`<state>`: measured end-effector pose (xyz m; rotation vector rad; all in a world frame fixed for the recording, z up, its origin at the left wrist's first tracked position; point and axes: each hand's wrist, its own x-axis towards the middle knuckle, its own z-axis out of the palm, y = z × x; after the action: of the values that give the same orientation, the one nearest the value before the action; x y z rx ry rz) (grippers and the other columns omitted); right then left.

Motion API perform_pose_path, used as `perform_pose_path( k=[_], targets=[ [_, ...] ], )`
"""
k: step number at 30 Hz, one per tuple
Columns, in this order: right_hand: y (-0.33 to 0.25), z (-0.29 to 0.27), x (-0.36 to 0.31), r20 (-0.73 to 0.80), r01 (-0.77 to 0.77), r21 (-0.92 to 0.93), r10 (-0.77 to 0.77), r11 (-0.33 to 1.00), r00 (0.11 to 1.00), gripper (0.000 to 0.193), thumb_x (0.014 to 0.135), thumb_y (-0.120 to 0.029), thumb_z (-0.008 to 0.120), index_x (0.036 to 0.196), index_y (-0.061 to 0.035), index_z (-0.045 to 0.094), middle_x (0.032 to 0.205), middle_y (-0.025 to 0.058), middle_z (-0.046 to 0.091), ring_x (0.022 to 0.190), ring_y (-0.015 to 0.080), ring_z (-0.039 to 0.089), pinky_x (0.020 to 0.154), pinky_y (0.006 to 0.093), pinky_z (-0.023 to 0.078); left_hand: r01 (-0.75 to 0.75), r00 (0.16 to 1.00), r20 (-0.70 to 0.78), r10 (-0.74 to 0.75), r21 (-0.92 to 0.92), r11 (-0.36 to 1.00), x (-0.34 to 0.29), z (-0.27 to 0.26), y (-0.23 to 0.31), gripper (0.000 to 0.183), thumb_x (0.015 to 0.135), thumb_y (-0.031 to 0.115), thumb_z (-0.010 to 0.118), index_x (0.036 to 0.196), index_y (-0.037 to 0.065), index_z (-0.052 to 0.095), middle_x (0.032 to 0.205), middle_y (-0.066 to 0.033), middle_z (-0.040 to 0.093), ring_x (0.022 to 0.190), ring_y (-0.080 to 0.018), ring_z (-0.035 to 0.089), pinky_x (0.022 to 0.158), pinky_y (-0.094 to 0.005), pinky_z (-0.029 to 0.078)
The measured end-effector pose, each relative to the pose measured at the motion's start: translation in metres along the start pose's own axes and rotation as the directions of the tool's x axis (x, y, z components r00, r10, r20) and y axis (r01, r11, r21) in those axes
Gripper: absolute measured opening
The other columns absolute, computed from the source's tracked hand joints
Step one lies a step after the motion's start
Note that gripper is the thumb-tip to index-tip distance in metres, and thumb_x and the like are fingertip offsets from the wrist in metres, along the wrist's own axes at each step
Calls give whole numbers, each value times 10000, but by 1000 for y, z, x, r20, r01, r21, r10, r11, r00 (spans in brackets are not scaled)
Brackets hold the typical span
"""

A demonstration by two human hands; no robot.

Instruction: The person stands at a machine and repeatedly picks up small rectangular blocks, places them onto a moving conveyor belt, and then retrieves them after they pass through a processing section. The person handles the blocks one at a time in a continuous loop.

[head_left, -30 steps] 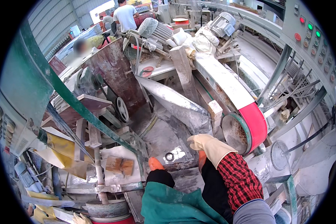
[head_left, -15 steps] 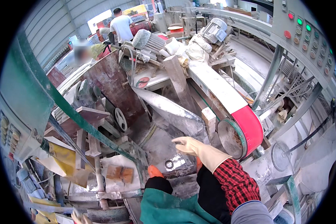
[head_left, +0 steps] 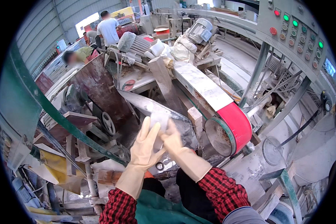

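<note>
Both my hands wear cream rubber gloves and meet above the floor in front of me. My left hand [head_left: 145, 147] points upward, its fingers stretched and the thumb apart. Close to its right side is my right hand [head_left: 173, 140], bent toward it, with fingers smeared by motion. A pale, blurred patch [head_left: 159, 121] shows between the hands; whether it is a held piece or the surface behind cannot be made out. Beyond the hands lies a curved grey metal sheet [head_left: 153, 102]. To their right stands a belt machine with a red and white belt [head_left: 233, 125].
A wooden post [head_left: 195, 118] stands beside the belt. A green bar [head_left: 76, 132] crosses at left. Grey motors [head_left: 200, 30] sit beyond, and a button panel [head_left: 293, 35] hangs at upper right. A dark ring [head_left: 159, 166] lies near my feet. People work far left.
My left hand has come up from the lower left edge to meet the right. My right hand has shifted left and raised its fingers. The view has turned slightly right.
</note>
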<state>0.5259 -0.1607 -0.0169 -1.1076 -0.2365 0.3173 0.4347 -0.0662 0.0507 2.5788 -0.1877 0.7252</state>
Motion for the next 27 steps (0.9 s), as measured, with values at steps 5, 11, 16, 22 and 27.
perform_pose_path(
  k=[5,11,16,22,27],
  targets=[
    [-17,-122,55,-348,205,-54,-211,977,913,732,816,95,521,1471,-70,239,1325,164,511,1159,224,542,949,336,467,179,984,-24,-179,268,947,-66,-73,-50,770,648,167,817,1320,24,470,1430,-273,361,1335,-422,356,1104,-449,313],
    [-63,-265,86,-685,-8,-187,-125,982,717,619,800,148,486,1350,-123,398,1186,123,563,996,282,614,755,465,581,670,707,-246,-663,535,515,-355,-225,-130,615,803,137,649,1356,-24,434,1417,-271,385,1324,-436,353,1118,-434,264],
    [-76,-265,95,-802,-226,-202,-28,953,597,493,816,94,510,1284,-52,465,1065,123,609,894,257,636,643,340,562,911,288,-495,-819,405,76,-441,-281,-39,605,944,430,517,1339,-27,471,1374,-261,458,1278,-367,446,1068,-440,364],
    [-99,-271,93,-720,-724,-609,158,324,676,415,905,-319,516,1173,-8,579,1032,172,665,865,294,655,704,383,515,748,234,-562,-793,625,-223,-456,-274,-10,612,944,431,521,1344,-30,464,1369,-262,464,1272,-369,452,1068,-442,362],
    [-123,-210,84,-640,-628,-766,76,-138,764,489,893,-391,490,1271,-81,522,1133,201,643,1052,339,612,886,421,474,662,253,-575,-778,689,-294,-471,-264,-24,619,944,432,524,1347,-32,458,1364,-262,468,1267,-371,457,1069,-444,361]
  ],
)
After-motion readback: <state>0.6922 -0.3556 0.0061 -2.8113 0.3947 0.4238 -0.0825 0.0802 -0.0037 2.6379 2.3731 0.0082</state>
